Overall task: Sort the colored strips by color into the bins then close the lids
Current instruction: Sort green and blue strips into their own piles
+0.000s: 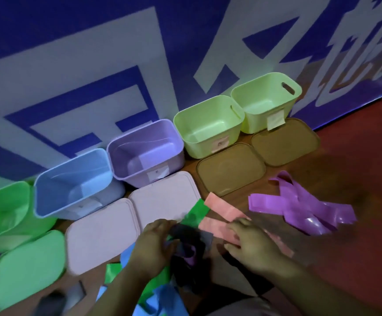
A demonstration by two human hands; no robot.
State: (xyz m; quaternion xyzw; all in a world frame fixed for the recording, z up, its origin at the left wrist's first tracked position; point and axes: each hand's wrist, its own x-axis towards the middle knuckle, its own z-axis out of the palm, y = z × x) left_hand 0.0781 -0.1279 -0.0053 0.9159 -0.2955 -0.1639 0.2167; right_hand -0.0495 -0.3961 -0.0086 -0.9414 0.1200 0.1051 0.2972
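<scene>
Colored strips [186, 270] lie in a glossy, flat-cut heap on the red-brown surface [356, 179], close before the person. The left grip [155, 242] curls round dark strips [199, 238] atop the heap. The right grip [251, 242] pinches a pink strip [217, 231] between thumb and bent fingers. A green strip [195, 213] pokes out between them, and purple strips [299, 208] sit apart to the right. Beyond stand the open green bin [3, 213], blue bin [71, 185], purple bin [144, 151] and two pale green bins [208, 128], with lids [101, 236] lying in front. The paper labels [274, 119] are too blurred to read. The blue banner [94, 42] bears large pale characters, cropped and illegible.
</scene>
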